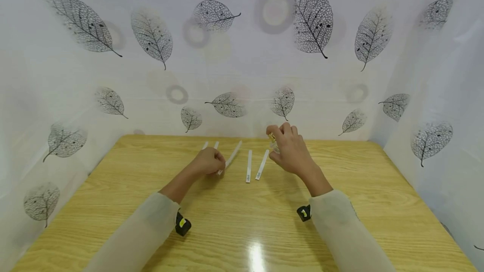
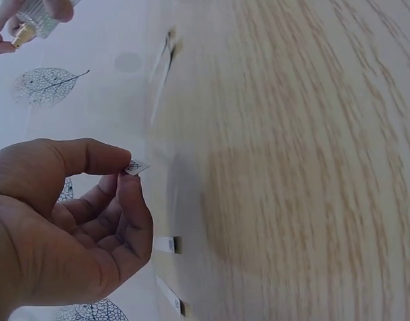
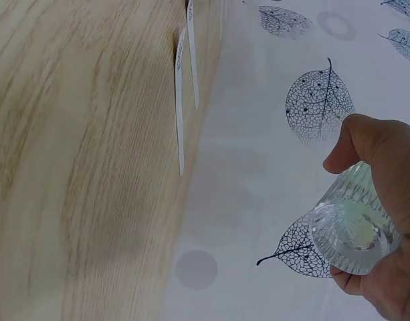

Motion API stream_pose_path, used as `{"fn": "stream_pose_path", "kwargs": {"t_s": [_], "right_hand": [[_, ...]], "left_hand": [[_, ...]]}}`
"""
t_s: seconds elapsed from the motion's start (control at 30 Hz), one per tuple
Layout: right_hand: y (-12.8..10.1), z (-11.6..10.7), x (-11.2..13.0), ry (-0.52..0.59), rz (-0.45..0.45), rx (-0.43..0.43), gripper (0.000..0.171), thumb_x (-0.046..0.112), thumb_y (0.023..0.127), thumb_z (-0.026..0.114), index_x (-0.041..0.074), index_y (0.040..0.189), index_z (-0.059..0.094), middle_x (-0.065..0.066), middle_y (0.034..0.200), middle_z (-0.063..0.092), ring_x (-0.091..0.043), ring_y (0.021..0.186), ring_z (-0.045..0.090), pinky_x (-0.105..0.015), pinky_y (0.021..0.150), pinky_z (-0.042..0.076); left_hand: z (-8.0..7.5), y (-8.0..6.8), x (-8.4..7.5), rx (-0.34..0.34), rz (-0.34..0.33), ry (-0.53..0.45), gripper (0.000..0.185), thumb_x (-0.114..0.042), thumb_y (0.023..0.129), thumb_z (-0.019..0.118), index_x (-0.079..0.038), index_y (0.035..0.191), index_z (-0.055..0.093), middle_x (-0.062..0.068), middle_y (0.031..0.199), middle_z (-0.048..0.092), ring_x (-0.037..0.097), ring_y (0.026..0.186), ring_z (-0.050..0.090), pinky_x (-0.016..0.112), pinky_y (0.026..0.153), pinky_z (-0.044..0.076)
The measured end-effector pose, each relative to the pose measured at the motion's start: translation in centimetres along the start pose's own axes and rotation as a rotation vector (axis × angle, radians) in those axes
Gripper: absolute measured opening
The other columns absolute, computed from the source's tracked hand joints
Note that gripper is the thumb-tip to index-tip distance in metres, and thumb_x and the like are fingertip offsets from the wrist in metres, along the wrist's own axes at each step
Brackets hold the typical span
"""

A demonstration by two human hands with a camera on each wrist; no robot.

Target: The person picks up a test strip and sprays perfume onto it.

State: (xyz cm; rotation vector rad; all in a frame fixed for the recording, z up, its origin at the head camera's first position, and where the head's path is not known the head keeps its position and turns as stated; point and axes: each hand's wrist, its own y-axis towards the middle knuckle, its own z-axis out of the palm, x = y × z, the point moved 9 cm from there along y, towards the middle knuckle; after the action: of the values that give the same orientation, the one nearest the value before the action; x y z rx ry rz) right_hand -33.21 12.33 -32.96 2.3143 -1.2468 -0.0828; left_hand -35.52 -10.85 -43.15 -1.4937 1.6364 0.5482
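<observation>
My left hand (image 1: 207, 161) pinches a white paper test strip (image 1: 234, 153) near its printed end, between thumb and fingertips; the strip slants up and away to the right. The left wrist view shows that printed end (image 2: 136, 166) poking out of the pinch. Raised at the right, my right hand (image 1: 290, 148) grips a clear ribbed glass perfume bottle (image 3: 355, 227). Its gold spray nozzle (image 2: 24, 33) appears at the top left of the left wrist view. In the head view the fingers cover much of the bottle.
Two white strips, one on the left (image 1: 248, 167) and one on the right (image 1: 262, 165), lie on the wooden table (image 1: 234, 221) between the hands. Another two strips (image 1: 217, 144) lie partly hidden behind the left hand. A leaf-print curtain (image 1: 242, 62) surrounds the table's back and sides.
</observation>
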Motion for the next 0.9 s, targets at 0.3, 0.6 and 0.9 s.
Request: {"fn": "stream_pose_path", "kwargs": {"t_s": [0.3, 0.6, 0.9], "right_hand": [[0.2, 0.5, -0.1, -0.005, -0.001, 0.002, 0.055, 0.008, 0.083, 0.071, 0.019, 0.13, 0.045, -0.015, 0.11, 0.047, -0.031, 0.087, 0.042, -0.04, 0.063, 0.036], [0.5, 1.2, 0.2, -0.009, -0.008, -0.004, 0.055, 0.008, 0.082, 0.072, 0.02, 0.13, 0.046, -0.015, 0.11, 0.047, -0.031, 0.088, 0.042, -0.041, 0.066, 0.038], [0.7, 1.3, 0.5, -0.021, -0.033, -0.059, 0.054, 0.007, 0.082, 0.072, 0.02, 0.128, 0.047, -0.015, 0.107, 0.046, -0.031, 0.087, 0.041, -0.041, 0.066, 0.039]], "left_hand": [[0.2, 0.0, -1.0, 0.048, 0.055, -0.107, 0.015, -0.004, 0.094, 0.061, 0.002, 0.106, 0.067, 0.011, 0.091, 0.064, 0.022, 0.069, 0.062, 0.033, 0.065, 0.058], [0.7, -1.0, -2.8, 0.091, 0.113, -0.161, 0.013, -0.006, 0.092, 0.061, 0.001, 0.103, 0.066, 0.009, 0.088, 0.061, 0.018, 0.072, 0.058, 0.031, 0.065, 0.054], [1.4, -1.7, -4.5, 0.102, 0.149, -0.169, 0.012, -0.007, 0.091, 0.061, -0.001, 0.101, 0.066, 0.008, 0.086, 0.061, 0.017, 0.071, 0.057, 0.028, 0.063, 0.054]]}}
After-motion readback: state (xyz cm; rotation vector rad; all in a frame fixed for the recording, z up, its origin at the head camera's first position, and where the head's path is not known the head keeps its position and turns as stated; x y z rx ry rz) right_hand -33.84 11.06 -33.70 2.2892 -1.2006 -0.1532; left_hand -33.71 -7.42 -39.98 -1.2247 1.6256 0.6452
